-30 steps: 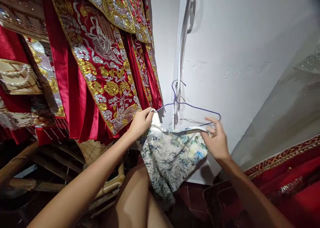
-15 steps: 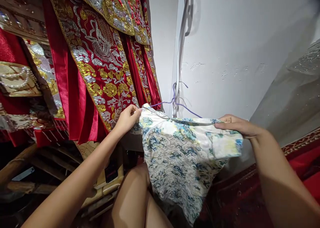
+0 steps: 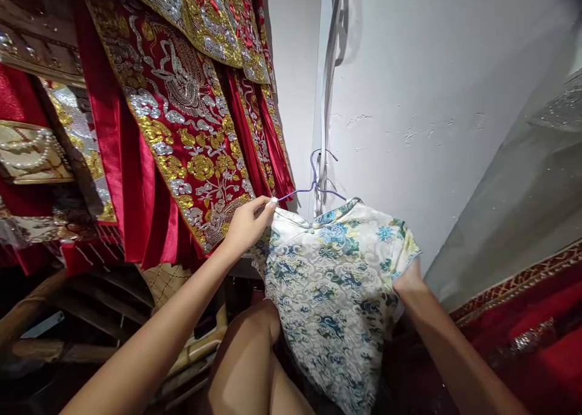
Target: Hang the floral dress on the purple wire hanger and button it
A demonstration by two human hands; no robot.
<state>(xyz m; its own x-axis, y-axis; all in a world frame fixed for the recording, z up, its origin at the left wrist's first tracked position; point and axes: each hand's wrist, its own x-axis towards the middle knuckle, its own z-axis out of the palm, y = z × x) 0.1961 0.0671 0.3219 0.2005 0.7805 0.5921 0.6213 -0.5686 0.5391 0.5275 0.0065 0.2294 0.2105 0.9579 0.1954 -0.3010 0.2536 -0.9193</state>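
A white, blue and yellow floral top (image 3: 327,293) with a small stand collar and short sleeves hangs in front of me on a thin purple hanger (image 3: 313,181). My left hand (image 3: 250,221) pinches the top by its left shoulder next to the collar, close to the hanger's arm. On the other side, my right hand (image 3: 408,278) is at the right sleeve; its fingers are hidden by the cloth and the wrist is blurred. The collar's front is fastened at the middle, and the hanger's hook stands above it.
Red costumes (image 3: 191,118) with gold and silver embroidery hang at the left. Below them is a bamboo chair (image 3: 200,345). A pale wall (image 3: 409,87) with scuffs rises behind the hanger, and red patterned cloth (image 3: 522,324) lies at the lower right.
My right hand has moved from the right shoulder's top edge down to the sleeve, out of sight behind the cloth. The collar now stands up around the hanger. My left hand shifted slightly right.
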